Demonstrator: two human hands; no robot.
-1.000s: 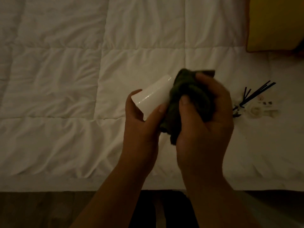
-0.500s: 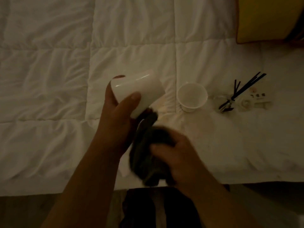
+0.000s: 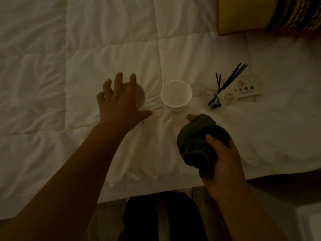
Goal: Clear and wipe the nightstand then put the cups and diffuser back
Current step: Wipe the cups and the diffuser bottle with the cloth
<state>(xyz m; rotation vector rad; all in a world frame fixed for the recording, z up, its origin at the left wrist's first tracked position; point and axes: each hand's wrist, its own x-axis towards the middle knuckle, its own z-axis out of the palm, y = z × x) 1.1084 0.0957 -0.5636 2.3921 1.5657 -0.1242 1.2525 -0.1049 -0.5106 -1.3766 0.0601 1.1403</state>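
Nearest the camera, the right hand (image 3: 224, 160) is closed around a bunched dark green cloth (image 3: 199, 141), thumb pressed on top, held just above the white quilted bed (image 3: 111, 32) near its front edge. The cloth should stay gathered like this, clear of the standing things, so that it does not drag across them or knock one over on the soft bedding. Farther in, the left hand (image 3: 119, 101) is spread wide with the fingers splayed and the thumb out to the right, hovering over a cup (image 3: 140, 96) that sits on the bed. Only a grey curved part of that cup shows past the fingers, and I cannot tell whether the hand touches it or is just above it. The step in hand looks like parking this cup on the bed; to do it well, it should be seated flat in a hollow of the quilt and checked for balance before the fingers lift straight up. Just to the right, apart from the hand, a second white cup (image 3: 176, 95) stands upright, mouth open to the camera. Beyond it to the right lies the diffuser (image 3: 227, 82), its dark reeds fanned out, beside a small white box (image 3: 246, 91). Farthest off, a yellow pillow (image 3: 243, 14) lies at the top right. The nightstand is not in view.
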